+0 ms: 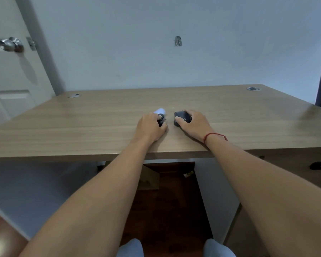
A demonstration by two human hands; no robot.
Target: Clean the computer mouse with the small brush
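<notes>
**A:** Where's the mouse?

**B:** The black computer mouse (182,117) sits on the wooden desk (248,115), about midway along it and nearer the front edge than the back. The right hand (195,125) is curled over it, thumb on the near side, fingers across the top, so I read it as clamped on the mouse.

**A:** And the brush?

**B:** Just left of it. The left hand (149,127) is closed around a small dark thing with a pale blue-white tip, which I take to be the small brush (160,115). It's mostly hidden, so I can't tell which end is the bristles.

**A:** What might go wrong?

**B:** The hands are close together; lifting both at once could knock brush against mouse and loosen either grip. A dropped mouse could roll toward the front edge. Brushing with the wrong end forward would only scrape.
</notes>
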